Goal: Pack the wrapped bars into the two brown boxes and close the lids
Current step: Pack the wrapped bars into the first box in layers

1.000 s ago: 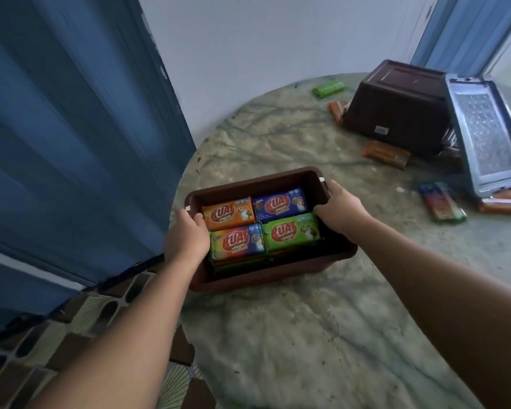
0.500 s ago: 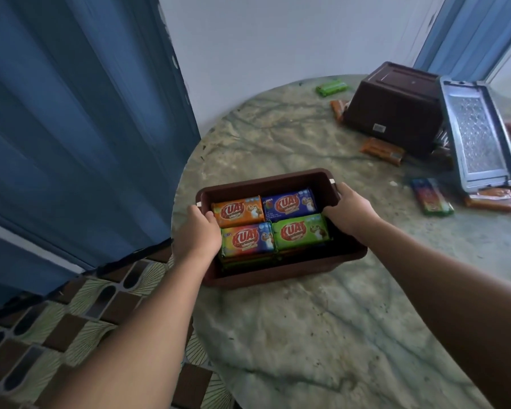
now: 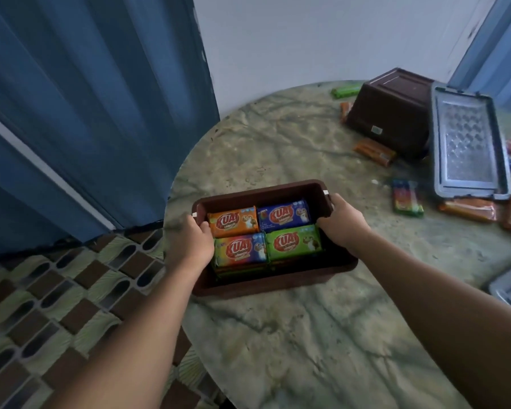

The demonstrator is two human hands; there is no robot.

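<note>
Holding the open brown box by its two short ends, I am keeping it on the near-left part of the round surface, its long axis running left to right between my hands. Four wrapped bars are showing as the top layer inside. My left hand is curling its grip over the left rim; my right hand is gripping the right rim. The grey lid is lying far right, well apart, beside the overturned second box, so I am judging the right hand nearer to fetch it. Loose bars are lying scattered around there.
</note>
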